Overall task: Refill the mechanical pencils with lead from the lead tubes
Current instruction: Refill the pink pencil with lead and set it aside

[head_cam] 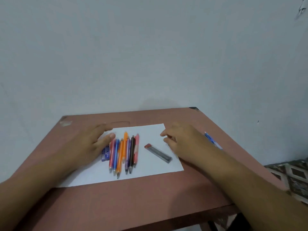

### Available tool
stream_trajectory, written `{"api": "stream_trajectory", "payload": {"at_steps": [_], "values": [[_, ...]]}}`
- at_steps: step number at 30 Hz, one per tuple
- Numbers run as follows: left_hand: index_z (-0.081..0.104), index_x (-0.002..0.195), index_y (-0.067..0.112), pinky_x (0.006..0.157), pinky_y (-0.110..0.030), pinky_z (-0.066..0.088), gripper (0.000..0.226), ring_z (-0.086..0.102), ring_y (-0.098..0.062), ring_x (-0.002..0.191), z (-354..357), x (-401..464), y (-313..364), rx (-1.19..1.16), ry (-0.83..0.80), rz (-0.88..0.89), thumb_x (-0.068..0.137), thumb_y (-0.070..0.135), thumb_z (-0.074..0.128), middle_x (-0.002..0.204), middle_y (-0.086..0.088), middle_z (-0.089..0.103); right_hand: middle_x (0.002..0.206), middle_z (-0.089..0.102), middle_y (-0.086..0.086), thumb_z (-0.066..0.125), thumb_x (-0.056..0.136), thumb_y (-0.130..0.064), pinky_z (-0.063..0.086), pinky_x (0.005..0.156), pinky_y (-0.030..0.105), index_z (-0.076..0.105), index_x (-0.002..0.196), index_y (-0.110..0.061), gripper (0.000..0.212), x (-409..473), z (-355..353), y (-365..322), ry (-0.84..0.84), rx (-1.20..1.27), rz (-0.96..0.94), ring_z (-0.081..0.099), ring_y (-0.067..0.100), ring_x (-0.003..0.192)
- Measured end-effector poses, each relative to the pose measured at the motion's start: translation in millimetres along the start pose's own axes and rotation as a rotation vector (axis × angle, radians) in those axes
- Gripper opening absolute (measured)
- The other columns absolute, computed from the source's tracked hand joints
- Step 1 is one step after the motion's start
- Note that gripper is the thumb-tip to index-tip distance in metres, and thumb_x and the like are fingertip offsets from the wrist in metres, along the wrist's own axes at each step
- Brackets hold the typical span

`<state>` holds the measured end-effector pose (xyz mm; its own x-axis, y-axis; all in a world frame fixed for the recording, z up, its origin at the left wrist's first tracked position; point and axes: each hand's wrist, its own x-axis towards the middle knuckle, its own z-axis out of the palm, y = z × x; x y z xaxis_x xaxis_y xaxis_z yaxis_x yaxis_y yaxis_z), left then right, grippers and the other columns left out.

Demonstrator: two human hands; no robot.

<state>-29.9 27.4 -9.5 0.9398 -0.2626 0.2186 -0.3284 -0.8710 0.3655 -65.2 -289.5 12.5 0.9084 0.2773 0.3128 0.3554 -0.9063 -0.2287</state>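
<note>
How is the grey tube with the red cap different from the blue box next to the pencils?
The grey lead tube is long, thin and see-through grey with a red cap; the blue lead box is solid blue with white print. The tube lies alone and slanted, right of the pencils; the box lies against their left side, partly hidden by the left hand. Both rest on the white paper.

A reddish-brown table (150, 197) stands against a pale grey-blue wall (150, 47). A white sheet of paper (150, 170) lies flat near the table's far edge, toward the middle. A worn, pale patch (66, 122) marks the far left corner. Patterned floor tiles (293, 177) show beyond the right edge.
</note>
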Motion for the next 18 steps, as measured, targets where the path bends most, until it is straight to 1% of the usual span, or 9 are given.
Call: {"api": "stream_trajectory", "payload": {"at_steps": [2, 4, 7, 11, 12, 13, 15, 16, 18], "values": [[0.049, 0.141, 0.036, 0.111, -0.040, 0.041, 0.095, 0.049, -0.011, 0.128, 3, -7, -12, 0.009, -0.035, -0.036, 0.077, 0.094, 0.010, 0.146, 0.011, 0.052, 0.111, 0.058, -0.017, 0.055, 0.103, -0.030, 0.036, 0.080, 0.021, 0.069, 0.124, -0.034, 0.026, 12, 9, -13, -0.007, 0.024, -0.053, 0.057, 0.009, 0.101], [0.046, 0.145, 0.035, 0.107, -0.036, 0.042, 0.099, 0.050, -0.010, 0.127, 4, -11, -13, 0.002, -0.060, -0.054, 0.075, 0.095, 0.010, 0.147, 0.010, 0.052, 0.120, 0.061, -0.012, 0.055, 0.103, -0.030, 0.042, 0.084, 0.024, 0.068, 0.126, -0.034, 0.027, 23, 16, -23, -0.038, 0.036, -0.084, 0.057, 0.010, 0.101], [0.043, 0.148, 0.032, 0.101, -0.030, 0.040, 0.092, 0.049, -0.008, 0.124, 3, -14, -12, 0.030, -0.074, -0.052, 0.082, 0.089, 0.012, 0.148, 0.008, 0.052, 0.124, 0.060, -0.009, 0.051, 0.105, -0.028, 0.046, 0.089, 0.028, 0.066, 0.130, -0.035, 0.030, 35, 21, -36, -0.083, 0.007, -0.134, 0.057, 0.014, 0.109], [0.050, 0.141, 0.030, 0.103, -0.031, 0.037, 0.099, 0.046, -0.005, 0.118, 2, -11, -11, 0.045, -0.041, -0.038, 0.076, 0.090, 0.004, 0.141, 0.008, 0.055, 0.126, 0.062, -0.007, 0.050, 0.106, -0.024, 0.051, 0.094, 0.034, 0.064, 0.133, -0.036, 0.033, 52, 28, -44, -0.131, -0.071, -0.198, 0.059, 0.017, 0.110], [0.054, 0.136, 0.031, 0.103, -0.032, 0.039, 0.100, 0.047, -0.006, 0.116, 1, -8, -10, 0.061, -0.038, -0.028, 0.076, 0.090, 0.000, 0.134, 0.007, 0.058, 0.126, 0.063, -0.007, 0.051, 0.105, -0.024, 0.052, 0.094, 0.035, 0.064, 0.133, -0.037, 0.033, 56, 30, -43, -0.144, -0.083, -0.208, 0.059, 0.017, 0.110], [0.057, 0.126, 0.033, 0.100, -0.034, 0.042, 0.100, 0.049, -0.007, 0.110, 1, -3, -10, 0.095, -0.042, -0.013, 0.075, 0.091, -0.006, 0.121, 0.008, 0.061, 0.126, 0.063, -0.008, 0.052, 0.105, -0.023, 0.052, 0.092, 0.033, 0.065, 0.132, -0.037, 0.033, 60, 31, -42, -0.157, -0.083, -0.218, 0.058, 0.014, 0.108], [0.056, 0.095, 0.033, 0.086, -0.036, 0.047, 0.089, 0.054, -0.010, 0.093, 0, 8, -4, 0.151, -0.026, -0.042, 0.075, 0.091, -0.008, 0.095, 0.011, 0.058, 0.119, 0.064, -0.011, 0.056, 0.103, -0.022, 0.049, 0.085, 0.028, 0.067, 0.129, -0.037, 0.032, 65, 34, -39, -0.184, -0.065, -0.235, 0.056, 0.009, 0.101], [0.054, 0.084, 0.029, 0.081, -0.036, 0.048, 0.082, 0.056, -0.011, 0.085, 1, 14, 1, 0.154, 0.000, -0.082, 0.079, 0.089, -0.002, 0.086, 0.009, 0.058, 0.115, 0.064, -0.012, 0.058, 0.102, -0.022, 0.049, 0.083, 0.028, 0.068, 0.128, -0.037, 0.031, 66, 35, -38, -0.198, -0.057, -0.249, 0.055, 0.008, 0.099], [0.055, 0.076, 0.025, 0.076, -0.036, 0.051, 0.071, 0.059, -0.013, 0.074, 4, 26, 10, 0.166, 0.070, -0.147, 0.091, 0.079, 0.013, 0.076, 0.003, 0.061, 0.111, 0.064, -0.013, 0.060, 0.101, -0.023, 0.051, 0.084, 0.031, 0.069, 0.126, -0.037, 0.030, 69, 36, -37, -0.221, -0.062, -0.281, 0.057, 0.009, 0.098]]}}
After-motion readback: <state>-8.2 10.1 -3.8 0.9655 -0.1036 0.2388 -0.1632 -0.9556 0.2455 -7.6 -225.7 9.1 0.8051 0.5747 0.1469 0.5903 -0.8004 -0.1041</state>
